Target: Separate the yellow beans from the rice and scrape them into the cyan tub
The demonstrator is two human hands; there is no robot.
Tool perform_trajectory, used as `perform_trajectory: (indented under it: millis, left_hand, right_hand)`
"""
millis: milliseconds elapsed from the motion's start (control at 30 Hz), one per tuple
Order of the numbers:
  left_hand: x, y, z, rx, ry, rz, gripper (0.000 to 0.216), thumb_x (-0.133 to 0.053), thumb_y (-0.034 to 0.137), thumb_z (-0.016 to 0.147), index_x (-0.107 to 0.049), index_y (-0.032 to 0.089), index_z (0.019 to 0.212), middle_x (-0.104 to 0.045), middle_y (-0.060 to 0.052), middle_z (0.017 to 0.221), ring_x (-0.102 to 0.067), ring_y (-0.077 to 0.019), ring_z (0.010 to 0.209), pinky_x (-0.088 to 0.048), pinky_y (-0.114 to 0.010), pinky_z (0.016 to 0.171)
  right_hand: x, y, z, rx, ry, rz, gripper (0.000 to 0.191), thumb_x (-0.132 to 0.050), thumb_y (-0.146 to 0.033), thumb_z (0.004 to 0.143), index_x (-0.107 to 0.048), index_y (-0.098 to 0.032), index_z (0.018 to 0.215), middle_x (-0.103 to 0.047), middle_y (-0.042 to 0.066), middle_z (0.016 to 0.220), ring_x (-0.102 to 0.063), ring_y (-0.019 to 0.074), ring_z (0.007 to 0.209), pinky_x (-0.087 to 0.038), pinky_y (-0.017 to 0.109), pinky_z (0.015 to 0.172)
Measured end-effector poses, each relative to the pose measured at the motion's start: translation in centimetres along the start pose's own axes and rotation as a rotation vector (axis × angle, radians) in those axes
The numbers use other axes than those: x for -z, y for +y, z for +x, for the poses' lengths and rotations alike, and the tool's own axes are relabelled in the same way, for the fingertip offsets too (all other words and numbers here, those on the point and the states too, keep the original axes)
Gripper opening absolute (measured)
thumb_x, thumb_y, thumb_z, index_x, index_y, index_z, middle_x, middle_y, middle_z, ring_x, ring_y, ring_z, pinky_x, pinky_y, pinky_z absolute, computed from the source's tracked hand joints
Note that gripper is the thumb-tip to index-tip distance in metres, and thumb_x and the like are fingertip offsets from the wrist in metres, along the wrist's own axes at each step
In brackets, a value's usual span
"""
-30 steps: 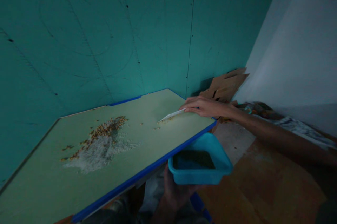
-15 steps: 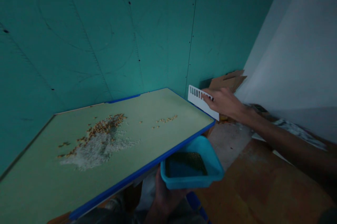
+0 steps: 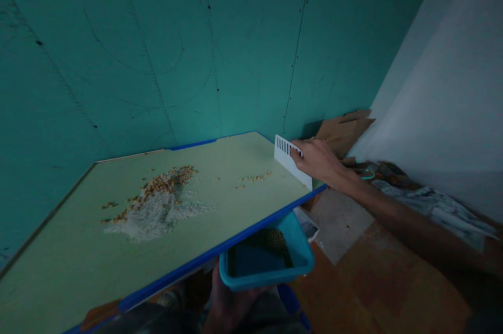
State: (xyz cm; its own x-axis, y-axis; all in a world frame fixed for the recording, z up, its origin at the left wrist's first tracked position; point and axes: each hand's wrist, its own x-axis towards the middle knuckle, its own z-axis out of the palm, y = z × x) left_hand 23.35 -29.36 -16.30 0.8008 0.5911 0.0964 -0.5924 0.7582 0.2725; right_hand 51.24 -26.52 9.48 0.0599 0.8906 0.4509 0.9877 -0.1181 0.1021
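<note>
Grain pile [image 3: 157, 211] on tbl [image 3: 223, 213], scraper [image 3: 290, 165] R, tub [image 3: 271, 277] in frt.

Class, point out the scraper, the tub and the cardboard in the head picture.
Scraper [image 3: 288, 164]: head view, on its flat white blade.
Tub [image 3: 299, 247]: head view, on the inside of its right wall.
Cardboard [image 3: 346, 132]: head view, on its brown face.

Smooth plastic, matt surfaces

The scraper [image 3: 288, 164] in the right fingers [image 3: 298, 158] looks like matt plastic. Below them, the tub [image 3: 301, 250] looks like smooth plastic; left of them, the tabletop [image 3: 236, 211] is matt; beyond them lies dull cardboard [image 3: 341, 133].
</note>
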Motion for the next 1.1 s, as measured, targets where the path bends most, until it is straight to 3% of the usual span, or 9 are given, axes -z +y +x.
perform_trajectory:
  millis: [300, 567, 700, 867, 967, 1100]
  left_hand:
    - [0.6, 1.5, -1.3, -0.053, 0.183, 0.06, 0.039, -0.055, 0.05, 0.096, -0.075, 0.029, 0.122, -0.071, -0.014, 0.132, -0.064, -0.0457, 0.123, -0.046, -0.074, 0.099]
    - [1.8, 2.5, -2.2, -0.103, 0.216, 0.081, 0.033, -0.061, 0.04, 0.094, -0.075, 0.029, 0.122, -0.074, -0.014, 0.128, -0.068, -0.042, 0.117, -0.049, -0.072, 0.098]
    - [2.0, 3.0, -2.3, -0.085, 0.113, 0.088, 0.041, -0.049, 0.041, 0.1, -0.068, 0.024, 0.133, -0.067, -0.018, 0.137, -0.069, -0.04, 0.116, -0.051, -0.068, 0.097]
    - [1.9, 3.8, -2.3, -0.055, -0.038, 0.058, 0.051, -0.043, 0.051, 0.102, -0.071, 0.018, 0.128, -0.071, -0.016, 0.133, -0.069, -0.0384, 0.116, -0.054, -0.059, 0.095]
    - [1.9, 4.0, -2.5, -0.028, -0.019, 0.045, 0.06, -0.045, 0.061, 0.097, -0.072, 0.016, 0.127, -0.071, -0.017, 0.133, -0.064, -0.0385, 0.122, -0.047, -0.06, 0.104]
    - [2.0, 4.0, -2.6, -0.002, 0.093, 0.083, 0.079, -0.044, 0.076, 0.089, -0.066, 0.015, 0.134, -0.066, -0.02, 0.139, -0.062, -0.042, 0.123, -0.039, -0.064, 0.106]
  right_hand:
    - [-0.2, -3.4, 1.4, 0.06, 0.006, -0.029, 0.036, -0.041, -0.029, 0.099, -0.074, -0.016, 0.102, -0.078, 0.012, 0.086, -0.069, 0.0233, 0.07, -0.043, 0.034, 0.065]
    - [-0.5, -3.7, 1.8, 0.207, 0.024, 0.148, 0.037, -0.043, -0.03, 0.1, -0.075, -0.019, 0.114, -0.08, 0.009, 0.093, -0.071, 0.0223, 0.075, -0.043, 0.032, 0.068]
    - [-0.7, -2.9, 3.0, 0.244, 0.038, 0.288, 0.036, -0.044, -0.032, 0.101, -0.075, -0.02, 0.117, -0.08, 0.008, 0.101, -0.073, 0.0234, 0.082, -0.047, 0.032, 0.073]
    - [-3.5, -1.7, 6.6, 0.406, 0.057, 0.54, 0.038, -0.048, -0.042, 0.102, -0.075, -0.021, 0.118, -0.077, 0.009, 0.116, -0.071, 0.0245, 0.101, -0.052, 0.035, 0.086]
    - [-6.1, -2.3, 8.0, 0.479, 0.045, 0.644, 0.036, -0.051, -0.043, 0.101, -0.076, -0.021, 0.114, -0.077, 0.008, 0.117, -0.07, 0.0253, 0.106, -0.052, 0.039, 0.094]
    - [-8.1, -3.6, 7.4, 0.519, 0.071, 0.746, 0.03, -0.055, -0.041, 0.099, -0.078, -0.023, 0.107, -0.078, 0.008, 0.11, -0.071, 0.0266, 0.101, -0.054, 0.043, 0.093]
